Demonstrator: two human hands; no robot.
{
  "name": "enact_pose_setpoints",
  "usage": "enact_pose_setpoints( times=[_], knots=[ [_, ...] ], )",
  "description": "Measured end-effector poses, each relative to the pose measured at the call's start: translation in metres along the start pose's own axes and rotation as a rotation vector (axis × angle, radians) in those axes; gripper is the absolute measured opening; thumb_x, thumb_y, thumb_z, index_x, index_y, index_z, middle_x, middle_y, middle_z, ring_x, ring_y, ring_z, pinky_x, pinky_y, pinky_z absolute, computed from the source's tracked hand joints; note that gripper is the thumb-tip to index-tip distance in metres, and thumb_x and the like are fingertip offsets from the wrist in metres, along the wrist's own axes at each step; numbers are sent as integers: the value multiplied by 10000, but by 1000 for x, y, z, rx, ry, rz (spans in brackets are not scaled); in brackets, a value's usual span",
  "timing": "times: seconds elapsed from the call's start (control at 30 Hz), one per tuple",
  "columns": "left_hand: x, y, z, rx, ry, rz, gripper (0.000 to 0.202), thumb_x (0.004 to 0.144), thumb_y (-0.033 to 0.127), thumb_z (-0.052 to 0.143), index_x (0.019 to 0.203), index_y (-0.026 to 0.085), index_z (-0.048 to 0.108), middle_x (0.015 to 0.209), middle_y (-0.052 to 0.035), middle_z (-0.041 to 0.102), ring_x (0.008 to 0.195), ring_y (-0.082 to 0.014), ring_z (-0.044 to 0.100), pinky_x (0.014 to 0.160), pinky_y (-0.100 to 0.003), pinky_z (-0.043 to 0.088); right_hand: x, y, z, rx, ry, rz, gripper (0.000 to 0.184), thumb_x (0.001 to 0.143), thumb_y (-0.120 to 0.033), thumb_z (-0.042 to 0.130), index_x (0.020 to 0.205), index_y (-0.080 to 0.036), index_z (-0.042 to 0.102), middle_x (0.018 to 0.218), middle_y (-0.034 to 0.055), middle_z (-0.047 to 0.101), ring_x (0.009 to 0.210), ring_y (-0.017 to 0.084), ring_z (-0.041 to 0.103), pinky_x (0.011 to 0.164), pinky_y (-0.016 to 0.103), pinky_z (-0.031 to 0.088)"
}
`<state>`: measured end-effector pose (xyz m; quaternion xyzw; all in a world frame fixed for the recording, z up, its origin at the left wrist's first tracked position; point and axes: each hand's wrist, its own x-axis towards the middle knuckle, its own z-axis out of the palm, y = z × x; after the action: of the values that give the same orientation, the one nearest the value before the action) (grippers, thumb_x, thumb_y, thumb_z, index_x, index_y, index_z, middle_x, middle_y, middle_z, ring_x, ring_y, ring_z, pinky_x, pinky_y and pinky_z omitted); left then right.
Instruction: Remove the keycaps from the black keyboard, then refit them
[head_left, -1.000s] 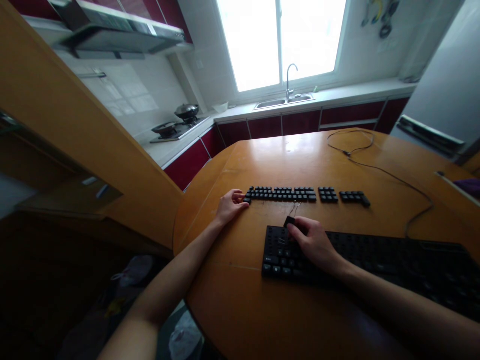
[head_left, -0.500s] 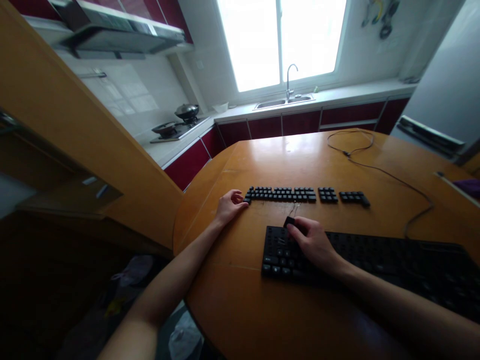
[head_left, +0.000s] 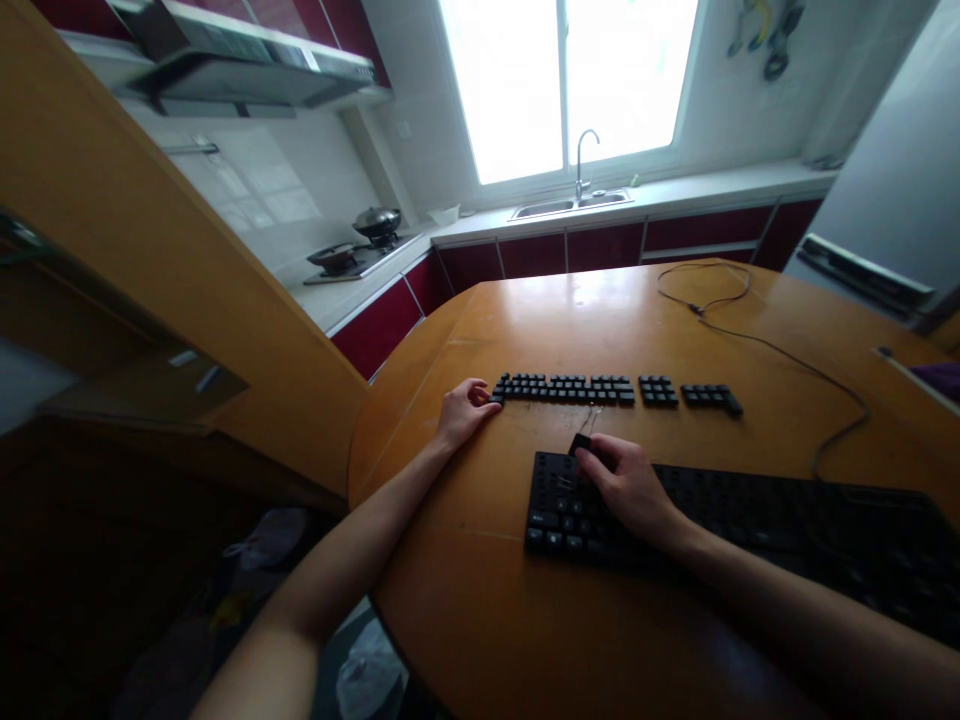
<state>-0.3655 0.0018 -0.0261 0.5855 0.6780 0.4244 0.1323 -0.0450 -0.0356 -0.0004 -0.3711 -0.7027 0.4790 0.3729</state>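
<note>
My right hand (head_left: 628,490) is closed on the black handle of a wire keycap puller (head_left: 579,444), above the upper left part of a black keyboard (head_left: 750,505). The puller's thin wires point away from me, toward the loose keycaps. Several black keycaps (head_left: 570,388) stand in rows on the table behind the keyboard. At their left end, my left hand (head_left: 463,414) rests on the table, thumb and fingers curled round a keycap (head_left: 496,400). Many keys on the keyboard's left side look bare, while the lower left corner has caps on. My right hand and forearm hide part of it.
All this lies on a round-edged wooden table (head_left: 465,340). A cable (head_left: 780,350) loops over its right side. Beyond are a sink (head_left: 544,208), a stove with pans (head_left: 334,258) and a fridge (head_left: 862,190). A wooden panel (head_left: 225,250) rises at left.
The view has shifted very slightly. Both hands, the keycap puller and the keycaps keep the same places relative to each other.
</note>
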Motion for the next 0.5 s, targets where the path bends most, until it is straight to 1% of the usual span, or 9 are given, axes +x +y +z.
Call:
enact_pose_setpoints(
  times=[0.13,0.23,0.5],
  knots=[
    [-1,-3,-1,-39,1,-15,470,635,377,862,1022,184,677,865,-52,749,748,-203,688,729,-336,563,0,1,0,6,-2,1,292,929,-377,562,704,-192,579,658,4,600,632,163,534,592,286,396],
    [-1,-4,-1,-69,13,-32,449,635,368,860,999,182,675,846,-55,747,761,-215,704,744,-351,570,0,0,0,5,-3,3,288,929,-374,560,706,-192,580,659,4,604,631,164,537,592,285,399],
    [2,-3,1,-63,25,-41,440,631,368,865,987,188,678,834,-48,749,750,-215,707,744,-355,573,0,-2,0,11,7,8,287,920,-370,565,694,-194,583,648,-1,589,624,162,529,594,286,389]
  ],
)
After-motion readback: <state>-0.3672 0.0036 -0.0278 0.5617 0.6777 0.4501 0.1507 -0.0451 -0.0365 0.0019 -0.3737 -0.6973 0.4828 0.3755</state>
